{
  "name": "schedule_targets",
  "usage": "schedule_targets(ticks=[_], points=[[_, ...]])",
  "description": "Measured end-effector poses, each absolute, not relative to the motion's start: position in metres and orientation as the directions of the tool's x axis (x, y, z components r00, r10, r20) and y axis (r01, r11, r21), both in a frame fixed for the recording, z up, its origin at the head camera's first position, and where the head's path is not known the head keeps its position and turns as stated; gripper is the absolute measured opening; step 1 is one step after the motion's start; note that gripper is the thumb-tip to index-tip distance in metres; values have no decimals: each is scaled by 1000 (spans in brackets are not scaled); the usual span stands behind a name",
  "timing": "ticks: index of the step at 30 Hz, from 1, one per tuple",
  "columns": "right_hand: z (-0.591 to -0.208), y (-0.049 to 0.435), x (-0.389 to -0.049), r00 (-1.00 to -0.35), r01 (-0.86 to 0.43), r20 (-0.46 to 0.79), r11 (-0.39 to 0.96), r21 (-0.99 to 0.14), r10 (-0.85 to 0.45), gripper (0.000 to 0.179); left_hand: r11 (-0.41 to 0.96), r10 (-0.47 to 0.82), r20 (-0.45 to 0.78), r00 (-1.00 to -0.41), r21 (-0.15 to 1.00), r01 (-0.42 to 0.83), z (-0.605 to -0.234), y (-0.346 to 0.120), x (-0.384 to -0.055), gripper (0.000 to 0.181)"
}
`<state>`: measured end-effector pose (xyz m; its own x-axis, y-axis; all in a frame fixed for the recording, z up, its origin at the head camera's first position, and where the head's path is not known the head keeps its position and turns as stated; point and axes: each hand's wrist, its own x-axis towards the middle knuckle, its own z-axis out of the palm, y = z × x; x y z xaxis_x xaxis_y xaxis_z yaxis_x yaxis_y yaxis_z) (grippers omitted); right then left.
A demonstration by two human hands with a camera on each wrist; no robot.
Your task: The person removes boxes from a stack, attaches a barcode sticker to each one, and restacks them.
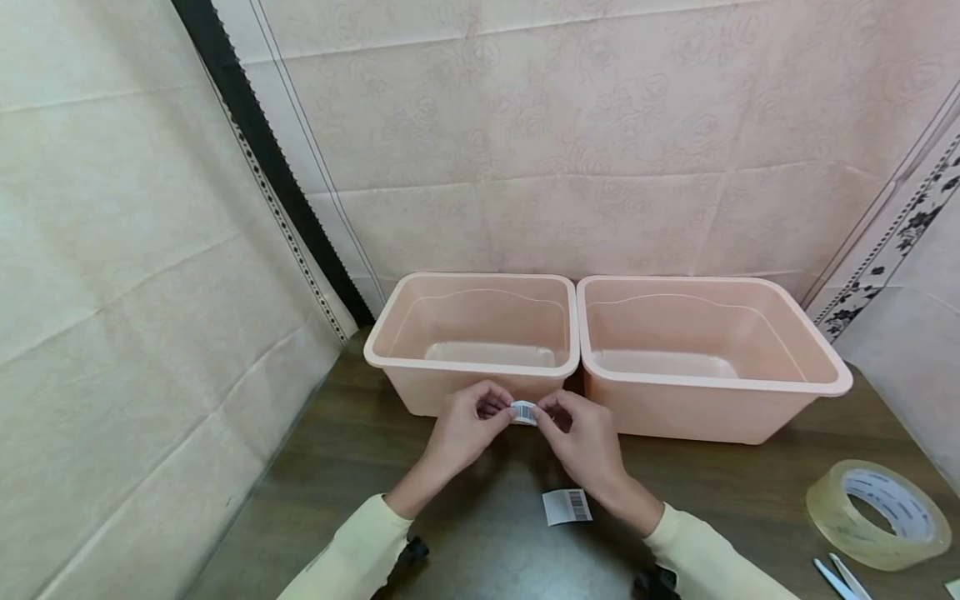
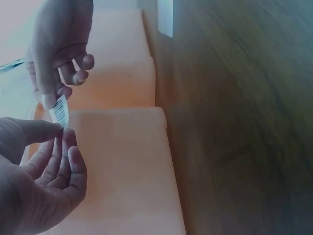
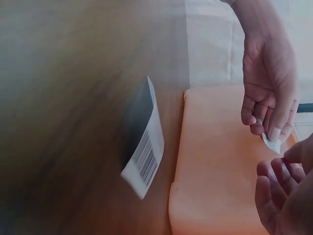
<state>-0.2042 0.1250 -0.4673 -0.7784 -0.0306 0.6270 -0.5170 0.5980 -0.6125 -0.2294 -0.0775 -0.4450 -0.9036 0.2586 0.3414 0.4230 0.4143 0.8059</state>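
Observation:
A small white barcode sticker (image 1: 523, 412) is held up between both hands in front of the left bin (image 1: 480, 379). My left hand (image 1: 467, 423) pinches one end of it between thumb and fingers. The other end is pinched by my right hand (image 1: 583, 437). In the left wrist view the sticker (image 2: 60, 112) shows its black bars and bends slightly. A second white barcode label (image 1: 567, 507) lies on the table below my right hand, one edge lifted in the right wrist view.
Two pink plastic bins stand side by side against the cloth backdrop; the right bin (image 1: 708, 404) looks wider. At the right lie a roll of clear tape (image 1: 832, 512) and tweezers (image 1: 843, 579). The wooden table (image 1: 315, 517) meets a cloth wall on the left.

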Motion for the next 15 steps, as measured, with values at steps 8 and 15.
schedule_targets(ticks=[8,15], points=[[-467,98,-210,-730,-524,683,620,-584,26,10,406,181,377,-908,813,418,-442,-91,-234,8],[-473,76,-217,-688,-519,725,676,-523,33,9,421,115,400,-909,809,410,-445,-104,-237,7]])
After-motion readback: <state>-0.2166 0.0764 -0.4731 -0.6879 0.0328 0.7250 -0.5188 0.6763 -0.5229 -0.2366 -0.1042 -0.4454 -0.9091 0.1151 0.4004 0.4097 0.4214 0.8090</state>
